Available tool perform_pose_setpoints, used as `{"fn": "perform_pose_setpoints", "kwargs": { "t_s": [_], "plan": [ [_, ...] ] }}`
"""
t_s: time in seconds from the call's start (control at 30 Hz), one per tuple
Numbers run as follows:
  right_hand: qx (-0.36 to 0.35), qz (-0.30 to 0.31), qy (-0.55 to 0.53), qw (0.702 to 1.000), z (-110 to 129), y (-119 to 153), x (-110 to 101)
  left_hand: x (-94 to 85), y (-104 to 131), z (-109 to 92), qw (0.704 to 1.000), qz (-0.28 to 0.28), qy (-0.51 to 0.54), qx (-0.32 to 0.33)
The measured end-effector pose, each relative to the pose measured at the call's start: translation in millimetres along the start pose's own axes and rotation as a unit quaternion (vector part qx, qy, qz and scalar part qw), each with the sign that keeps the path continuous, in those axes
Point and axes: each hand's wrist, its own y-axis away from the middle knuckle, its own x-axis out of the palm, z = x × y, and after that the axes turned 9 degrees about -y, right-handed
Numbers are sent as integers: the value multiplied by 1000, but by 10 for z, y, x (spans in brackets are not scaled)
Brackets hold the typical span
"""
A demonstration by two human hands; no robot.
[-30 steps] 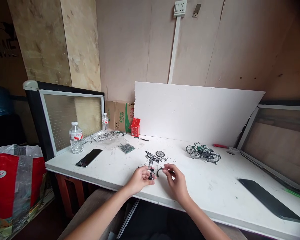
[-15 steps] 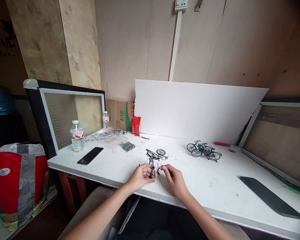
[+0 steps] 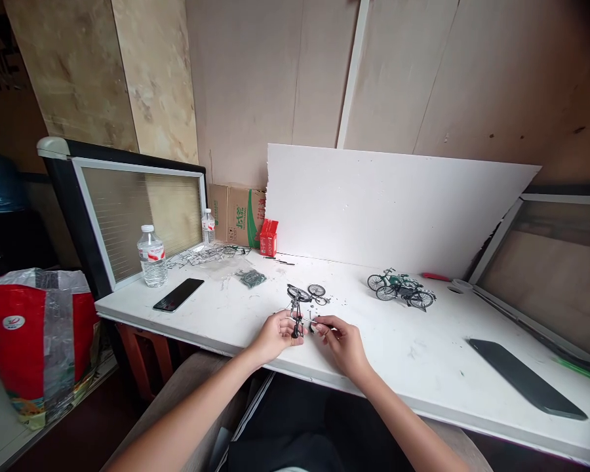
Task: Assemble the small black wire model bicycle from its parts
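My left hand is closed around a black model bicycle frame, which stands nearly upright between thumb and fingers near the table's front edge. In my right hand is a slim screwdriver-like tool, its thin pale shaft pointing left at the frame. Whether the tip touches the frame is too small to tell. A small curved black part shows beside the right fingertips; whether they hold it is unclear. Just beyond the hands lie miniature wheels and other small bicycle parts.
Assembled model bicycles stand to the right, with a dark flat slab nearer. At left are a phone, a water bottle and a bag of small parts. A red box stands behind, beside a white board.
The slim tool in my right hand now points left toward the frame. My left hand keeps its hold on the frame. The camera view has tilted slightly down.
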Motion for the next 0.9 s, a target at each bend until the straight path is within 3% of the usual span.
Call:
{"fn": "perform_pose_setpoints", "kwargs": {
  "t_s": [0.9],
  "plan": [
    [-26,-11,-1,1000,-117,-10,28,-62,0,10,999,17,-25,17]
  ]
}}
